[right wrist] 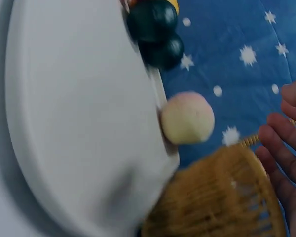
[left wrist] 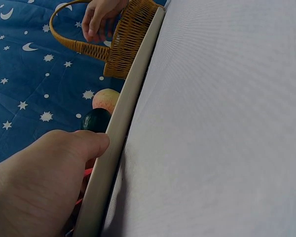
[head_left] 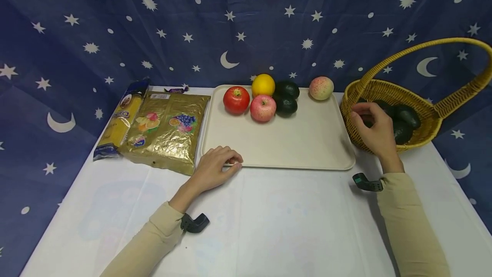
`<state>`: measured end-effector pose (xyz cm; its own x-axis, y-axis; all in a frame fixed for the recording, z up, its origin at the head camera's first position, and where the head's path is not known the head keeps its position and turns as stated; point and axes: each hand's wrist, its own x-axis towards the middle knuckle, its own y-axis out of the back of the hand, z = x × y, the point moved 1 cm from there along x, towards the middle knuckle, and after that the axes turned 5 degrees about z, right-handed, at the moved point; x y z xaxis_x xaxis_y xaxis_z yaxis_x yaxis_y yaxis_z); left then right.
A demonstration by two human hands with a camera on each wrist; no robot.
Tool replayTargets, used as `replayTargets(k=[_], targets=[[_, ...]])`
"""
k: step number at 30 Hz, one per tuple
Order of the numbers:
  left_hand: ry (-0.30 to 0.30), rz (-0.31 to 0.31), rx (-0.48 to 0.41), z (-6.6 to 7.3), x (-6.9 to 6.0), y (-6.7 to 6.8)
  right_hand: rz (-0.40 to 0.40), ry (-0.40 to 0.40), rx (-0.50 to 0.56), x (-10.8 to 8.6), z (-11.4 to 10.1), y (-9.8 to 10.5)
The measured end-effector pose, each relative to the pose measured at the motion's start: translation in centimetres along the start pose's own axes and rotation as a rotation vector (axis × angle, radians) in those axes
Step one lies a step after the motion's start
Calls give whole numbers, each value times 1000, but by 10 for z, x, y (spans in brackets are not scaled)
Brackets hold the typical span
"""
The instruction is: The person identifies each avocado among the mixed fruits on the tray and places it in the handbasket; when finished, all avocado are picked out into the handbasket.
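Note:
In the head view my left hand rests at the near left edge of the cream tray, its thumb against the rim in the left wrist view. On the tray stand a tomato, an orange, an apple, two avocados and, at the back right corner, a peach. My right hand is over the left side of the wicker basket, fingers loosely bent with nothing held. Several avocados lie inside the basket, partly hidden by that hand.
Left of the tray lie a gold fruit-print bag, a yellow and blue packet and a small purple wrapped sweet. The basket's tall handle arches up at the right. A starry blue cloth hangs behind the table.

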<state>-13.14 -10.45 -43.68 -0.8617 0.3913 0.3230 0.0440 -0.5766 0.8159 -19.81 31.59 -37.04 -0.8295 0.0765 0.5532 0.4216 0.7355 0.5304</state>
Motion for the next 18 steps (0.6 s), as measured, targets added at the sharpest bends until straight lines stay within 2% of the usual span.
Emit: replayTargets(k=[3,9,18], targets=[[-2,-1,-2,1,0,0,-39,28,14,0,-6,-11],[-2,1,-2,0,0,1,-121,27,40,4,-11,-37],[-7,6,-2,-1,0,-1,-248,-83,98,12,-21,-67]])
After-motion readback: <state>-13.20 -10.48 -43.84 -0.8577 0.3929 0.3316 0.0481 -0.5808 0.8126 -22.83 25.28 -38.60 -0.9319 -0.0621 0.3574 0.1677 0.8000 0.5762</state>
